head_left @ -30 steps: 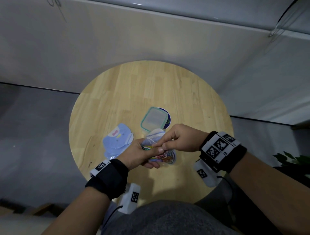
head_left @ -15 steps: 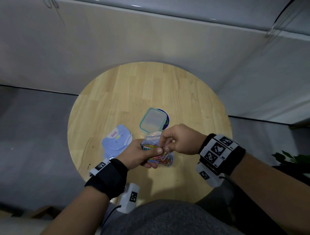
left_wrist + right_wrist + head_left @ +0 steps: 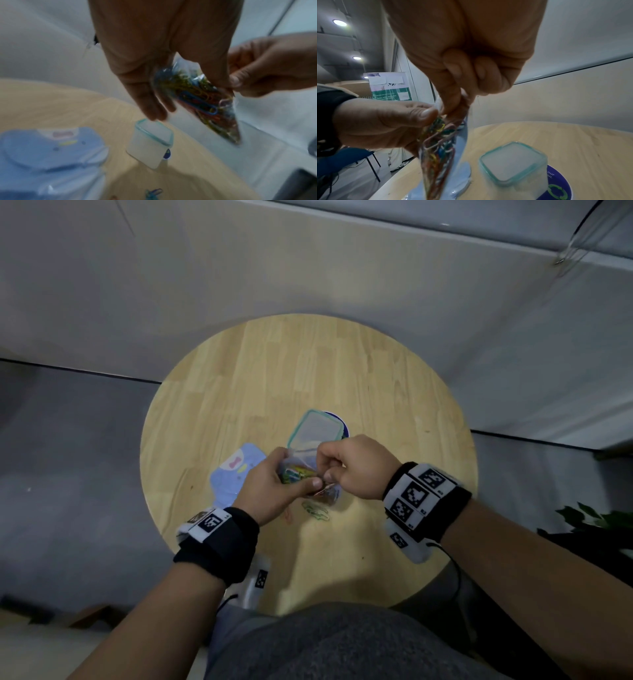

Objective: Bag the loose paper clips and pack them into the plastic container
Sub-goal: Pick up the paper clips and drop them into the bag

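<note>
The clear bag (image 3: 202, 97) of paper clips is hanging above the surface (image 3: 376, 392), near the lidded container (image 3: 317, 430). Left hand (image 3: 274, 487) is grasping its side; right hand (image 3: 356, 467) is pinching its top.

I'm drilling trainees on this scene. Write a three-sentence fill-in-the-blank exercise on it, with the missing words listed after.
1. Both hands hold a clear bag filled with colourful paper ____.
2. The plastic container on the table has a ____ rim.
3. A few loose clips lie on the round ____ table, below the left hand and right hand.

Missing words: clips; green; wooden
</note>
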### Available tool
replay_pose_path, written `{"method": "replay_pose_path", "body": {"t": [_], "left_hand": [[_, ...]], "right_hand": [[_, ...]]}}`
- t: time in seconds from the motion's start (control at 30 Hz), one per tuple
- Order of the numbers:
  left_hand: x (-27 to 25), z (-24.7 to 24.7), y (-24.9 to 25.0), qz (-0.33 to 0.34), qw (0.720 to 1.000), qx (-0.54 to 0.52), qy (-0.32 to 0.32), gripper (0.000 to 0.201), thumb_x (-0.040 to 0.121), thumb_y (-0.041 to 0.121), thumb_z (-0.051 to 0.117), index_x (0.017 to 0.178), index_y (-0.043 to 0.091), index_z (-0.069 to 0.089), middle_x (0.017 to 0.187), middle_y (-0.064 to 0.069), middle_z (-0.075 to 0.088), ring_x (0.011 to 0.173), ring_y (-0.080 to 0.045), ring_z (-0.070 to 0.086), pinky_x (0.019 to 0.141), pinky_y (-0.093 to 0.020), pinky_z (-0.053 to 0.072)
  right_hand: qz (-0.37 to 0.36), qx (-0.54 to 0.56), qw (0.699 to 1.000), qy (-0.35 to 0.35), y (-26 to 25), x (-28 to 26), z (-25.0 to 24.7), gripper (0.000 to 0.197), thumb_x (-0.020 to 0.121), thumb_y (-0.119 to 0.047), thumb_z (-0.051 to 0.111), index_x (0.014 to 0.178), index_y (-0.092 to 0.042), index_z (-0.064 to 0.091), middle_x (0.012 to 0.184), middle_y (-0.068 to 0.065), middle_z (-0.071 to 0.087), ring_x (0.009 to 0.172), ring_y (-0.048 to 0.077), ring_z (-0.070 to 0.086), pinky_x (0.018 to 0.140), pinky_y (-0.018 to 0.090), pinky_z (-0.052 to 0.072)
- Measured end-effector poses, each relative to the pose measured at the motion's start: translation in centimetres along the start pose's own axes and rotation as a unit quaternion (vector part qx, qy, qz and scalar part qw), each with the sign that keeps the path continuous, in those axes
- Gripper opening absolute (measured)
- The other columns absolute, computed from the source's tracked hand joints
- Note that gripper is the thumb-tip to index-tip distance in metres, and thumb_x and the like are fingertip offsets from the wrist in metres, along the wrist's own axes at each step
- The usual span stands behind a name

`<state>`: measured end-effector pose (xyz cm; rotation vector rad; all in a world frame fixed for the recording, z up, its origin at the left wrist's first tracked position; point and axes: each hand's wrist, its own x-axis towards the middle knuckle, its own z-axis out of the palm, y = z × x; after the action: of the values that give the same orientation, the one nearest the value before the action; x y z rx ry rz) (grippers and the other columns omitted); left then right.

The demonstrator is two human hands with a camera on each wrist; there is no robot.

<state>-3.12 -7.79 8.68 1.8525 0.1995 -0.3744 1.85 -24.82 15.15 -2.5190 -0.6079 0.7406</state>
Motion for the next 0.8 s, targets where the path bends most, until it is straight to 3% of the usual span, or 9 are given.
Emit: {"method": "replay_pose_path", "body": {"t": [0.1, 0.2, 0.37, 0.47, 0.53, 0.6, 0.67, 0.73, 0.8], "left_hand": [[-0.1, 0.4, -0.2, 0.055, 0.989, 0.126, 0.058, 0.099, 0.045, 0.055, 0.085, 0.128, 0.029, 0.037, 0.121, 0.005, 0.053, 0.106, -0.013, 0.053, 0.082, -0.028, 0.050], [-0.1, 1.5, -0.3, 0.088, 0.978, 0.178, 0.064, 0.127, 0.038, 0.060, 0.084, 0.142, 0.025, 0.019, 0.133, 0.003, 0.039, 0.121, -0.015, 0.035, 0.099, -0.031, 0.035], [0.5, 2.3, -1.0, 0.100, 0.969, 0.190, 0.125, 0.100, 0.048, 0.045, 0.074, 0.133, 0.014, 0.032, 0.121, -0.002, 0.043, 0.111, -0.022, 0.038, 0.094, -0.033, 0.036], [0.2, 1.5, -2.1, 0.082, 0.969, 0.197, 0.128, 0.096, 0.046, 0.045, 0.068, 0.129, 0.010, 0.035, 0.114, 0.002, 0.039, 0.105, -0.021, 0.036, 0.091, -0.031, 0.034], [-0.3, 0.8, -3.6, 0.065, 0.967, 0.205, 0.135, 0.095, 0.046, 0.048, 0.065, 0.128, 0.009, 0.037, 0.114, 0.001, 0.041, 0.105, -0.022, 0.038, 0.091, -0.030, 0.033], [-0.9, 0.1, -5.1, 0.049, 0.964, 0.216, 0.147, 0.088, 0.049, 0.042, 0.073, 0.124, 0.010, 0.040, 0.114, -0.004, 0.049, 0.106, -0.027, 0.045, 0.091, -0.035, 0.040], [-1.5, -0.5, -6.3, 0.044, 0.959, 0.232, 0.155, 0.085, 0.049, 0.039, 0.076, 0.121, 0.008, 0.043, 0.111, -0.006, 0.054, 0.104, -0.029, 0.050, 0.091, -0.033, 0.040], [-2.4, -0.8, -6.7, 0.041, 0.958, 0.239, 0.155, 0.085, 0.046, 0.043, 0.069, 0.119, 0.007, 0.044, 0.110, -0.005, 0.053, 0.104, -0.027, 0.048, 0.089, -0.029, 0.033], [-3.0, -1.1, -6.8, 0.038, 0.959, 0.237, 0.149, 0.089, 0.044, 0.050, 0.061, 0.121, 0.008, 0.044, 0.111, -0.004, 0.051, 0.105, -0.023, 0.044, 0.089, -0.027, 0.029]], "right_hand": [[0.011, 0.004, 1.000, 0.011, -0.6, 0.3, 0.4, 0.018, 0.081, -0.008, 0.053, 0.080, -0.026, 0.056, 0.075, -0.009, 0.064, 0.081, 0.018, 0.064, 0.075, 0.036, 0.053], [0.019, 0.058, 0.997, 0.038, -1.3, 0.7, 1.2, 0.015, 0.080, -0.009, 0.056, 0.081, -0.023, 0.059, 0.076, -0.003, 0.067, 0.078, 0.021, 0.064, 0.075, 0.041, 0.054], [0.015, 0.203, 0.978, 0.049, -2.3, 1.0, 2.3, 0.011, 0.079, -0.004, 0.062, 0.083, -0.014, 0.063, 0.077, 0.005, 0.068, 0.078, 0.020, 0.067, 0.076, 0.032, 0.055], [0.012, 0.265, 0.942, 0.207, -1.1, 1.4, 2.8, 0.004, 0.079, -0.014, 0.069, 0.079, -0.015, 0.065, 0.071, -0.003, 0.066, 0.068, 0.010, 0.061, 0.066, 0.019, 0.048], [0.054, 0.273, 0.919, 0.279, 1.0, 1.9, 3.5, 0.006, 0.078, -0.015, 0.069, 0.076, -0.013, 0.064, 0.063, -0.005, 0.060, 0.059, 0.008, 0.054, 0.061, 0.017, 0.044], [0.115, 0.210, 0.942, 0.236, 3.4, 2.6, 5.3, 0.006, 0.078, -0.012, 0.068, 0.076, -0.011, 0.062, 0.059, -0.003, 0.055, 0.057, 0.014, 0.053, 0.059, 0.023, 0.045], [0.168, 0.147, 0.967, 0.122, 5.3, 3.2, 7.8, 0.006, 0.078, -0.009, 0.065, 0.083, -0.011, 0.062, 0.068, 0.000, 0.057, 0.069, 0.024, 0.062, 0.066, 0.030, 0.051], [0.190, 0.089, 0.977, 0.027, 6.0, 3.8, 10.2, 0.027, 0.078, -0.011, 0.065, 0.105, -0.012, 0.062, 0.094, 0.007, 0.061, 0.098, 0.031, 0.063, 0.085, 0.038, 0.053], [0.152, 0.002, 0.988, -0.025, 6.1, 4.6, 12.2, 0.058, 0.078, -0.016, 0.070, 0.131, -0.013, 0.047, 0.127, 0.010, 0.051, 0.120, 0.030, 0.051, 0.101, 0.040, 0.045]]}}
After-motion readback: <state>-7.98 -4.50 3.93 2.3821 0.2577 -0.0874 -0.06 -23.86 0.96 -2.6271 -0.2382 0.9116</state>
